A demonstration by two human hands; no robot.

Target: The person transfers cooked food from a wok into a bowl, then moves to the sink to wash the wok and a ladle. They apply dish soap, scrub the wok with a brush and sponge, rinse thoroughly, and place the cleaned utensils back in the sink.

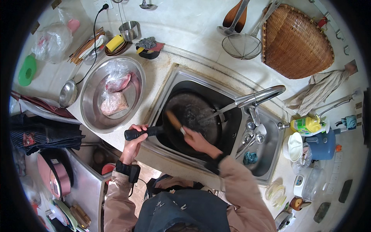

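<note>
My left hand [134, 143] grips the black handle [145, 132] of a dark wok [185, 101] at the sink's left edge. The wok lies tilted in the large basin of the stainless steel sink [232, 94]. From the chrome faucet [246, 100] water runs into it and churns the pool inside. In my right hand [198, 141] is a brown brush [174, 119], blurred, with a pale band near my fingers. Its tip is over the wok's left inner side; whether it touches the metal, I cannot tell.
Left of the sink, a wide steel basin [87, 107] holds bagged meat [114, 103]. Ladles [256, 134] and a teal cloth [250, 157] lie in the small right basin. A wire strainer [242, 46] and woven basket [295, 43] hang behind. A yellow bottle [307, 125] stands at right.
</note>
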